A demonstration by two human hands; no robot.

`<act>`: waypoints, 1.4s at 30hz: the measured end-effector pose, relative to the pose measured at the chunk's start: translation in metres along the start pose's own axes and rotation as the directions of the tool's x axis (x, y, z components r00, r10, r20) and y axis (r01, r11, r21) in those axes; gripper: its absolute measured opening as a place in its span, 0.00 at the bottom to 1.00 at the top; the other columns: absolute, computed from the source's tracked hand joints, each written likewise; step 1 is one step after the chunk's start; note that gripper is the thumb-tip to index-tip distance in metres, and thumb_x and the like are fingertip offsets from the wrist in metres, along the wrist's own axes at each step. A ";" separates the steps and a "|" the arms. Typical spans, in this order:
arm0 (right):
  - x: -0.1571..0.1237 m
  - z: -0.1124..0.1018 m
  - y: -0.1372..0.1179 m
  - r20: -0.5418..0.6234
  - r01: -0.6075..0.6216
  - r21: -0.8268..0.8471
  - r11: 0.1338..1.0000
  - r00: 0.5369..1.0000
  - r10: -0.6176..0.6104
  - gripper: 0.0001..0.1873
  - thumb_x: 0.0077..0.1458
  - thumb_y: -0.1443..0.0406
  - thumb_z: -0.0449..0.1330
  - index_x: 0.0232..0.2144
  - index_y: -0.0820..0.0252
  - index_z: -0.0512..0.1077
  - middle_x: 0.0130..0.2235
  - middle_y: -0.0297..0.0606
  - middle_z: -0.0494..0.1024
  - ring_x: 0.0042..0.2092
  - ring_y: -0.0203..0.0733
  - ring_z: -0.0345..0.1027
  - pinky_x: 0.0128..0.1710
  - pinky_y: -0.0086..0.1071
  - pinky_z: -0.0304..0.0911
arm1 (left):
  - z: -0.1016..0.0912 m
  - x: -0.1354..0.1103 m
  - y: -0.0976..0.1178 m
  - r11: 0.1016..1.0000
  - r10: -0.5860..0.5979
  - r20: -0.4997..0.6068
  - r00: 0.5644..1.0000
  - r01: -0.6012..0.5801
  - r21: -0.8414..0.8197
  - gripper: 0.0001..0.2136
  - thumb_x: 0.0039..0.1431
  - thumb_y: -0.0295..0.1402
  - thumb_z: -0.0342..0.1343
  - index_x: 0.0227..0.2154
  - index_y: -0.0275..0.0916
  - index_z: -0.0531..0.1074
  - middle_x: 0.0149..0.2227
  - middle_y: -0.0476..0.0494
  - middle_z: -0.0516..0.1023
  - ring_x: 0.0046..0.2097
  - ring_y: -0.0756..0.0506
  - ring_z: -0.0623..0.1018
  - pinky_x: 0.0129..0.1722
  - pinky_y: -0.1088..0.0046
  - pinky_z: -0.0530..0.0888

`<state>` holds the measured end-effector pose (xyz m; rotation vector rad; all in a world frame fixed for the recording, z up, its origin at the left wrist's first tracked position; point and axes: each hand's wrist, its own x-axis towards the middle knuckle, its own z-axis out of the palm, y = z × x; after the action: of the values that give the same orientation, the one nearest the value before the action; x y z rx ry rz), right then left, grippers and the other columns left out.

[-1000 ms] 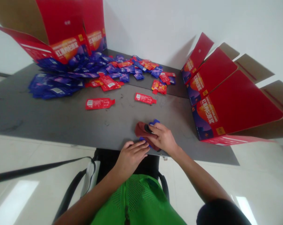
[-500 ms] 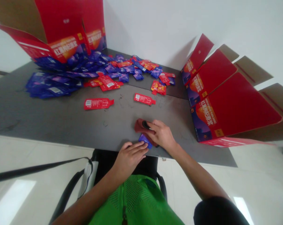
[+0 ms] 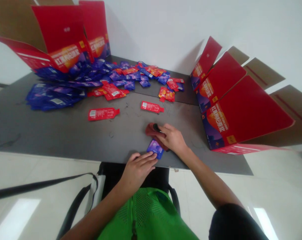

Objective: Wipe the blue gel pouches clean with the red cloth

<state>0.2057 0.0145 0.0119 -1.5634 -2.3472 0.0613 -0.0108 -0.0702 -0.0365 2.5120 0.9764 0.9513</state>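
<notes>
A small purple-blue pouch (image 3: 155,149) lies flat near the table's front edge. My left hand (image 3: 139,168) rests on its near corner with the fingers stretched out and flat. Gripped in my right hand (image 3: 173,137) is a reddish-brown cloth (image 3: 152,130), with a small black piece (image 3: 156,127) showing by the fingertips; I cannot make out what that is. The cloth is just beyond the pouch and seems to touch its far right edge. Two red spouted pouches, one on the left (image 3: 103,114) and one in the middle (image 3: 152,107), lie farther back.
Blue and red pouches (image 3: 133,76) are heaped along the back of the grey table (image 3: 66,133). A stack of blue pouches (image 3: 54,96) lies at left. Open red cartons stand at back left (image 3: 63,43) and at right (image 3: 240,113). A white wall (image 3: 153,30) rises behind.
The cloth in my right hand has shifted away from the pouch, toward the far side, baring more of its purple face. My left hand stays on the pouch. The view has shifted slightly.
</notes>
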 end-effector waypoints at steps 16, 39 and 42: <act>-0.012 0.005 -0.022 0.028 0.076 0.055 0.996 0.997 -0.078 0.17 0.67 0.57 0.58 0.53 0.56 0.75 0.40 0.39 0.76 0.41 0.41 0.70 0.40 0.31 0.64 | -0.002 0.001 0.001 1.000 0.003 -0.002 1.000 -0.003 -0.002 0.10 0.72 0.31 0.53 0.50 0.43 0.77 0.52 0.46 0.82 0.55 0.43 0.80 0.51 0.62 0.66; 0.012 -0.001 0.037 -0.053 -0.027 -0.131 0.991 0.998 0.021 0.19 0.66 0.53 0.58 0.51 0.56 0.76 0.40 0.42 0.76 0.42 0.45 0.69 0.38 0.33 0.62 | -0.002 0.000 0.002 1.000 -0.024 0.023 0.999 0.024 0.007 0.10 0.70 0.31 0.55 0.49 0.43 0.78 0.53 0.46 0.81 0.55 0.44 0.80 0.51 0.62 0.66; 0.017 -0.017 0.056 -0.127 -0.129 -0.212 0.969 0.986 0.104 0.18 0.67 0.54 0.56 0.52 0.55 0.76 0.40 0.43 0.76 0.41 0.46 0.68 0.35 0.34 0.60 | -0.009 0.005 0.006 1.000 -0.021 0.031 0.999 0.021 -0.005 0.09 0.71 0.33 0.55 0.48 0.42 0.78 0.53 0.46 0.82 0.55 0.43 0.80 0.52 0.62 0.65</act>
<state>0.2546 0.0498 0.0200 -1.7562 -2.2329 -0.2633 -0.0115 -0.0708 -0.0248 2.4999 0.9878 0.9055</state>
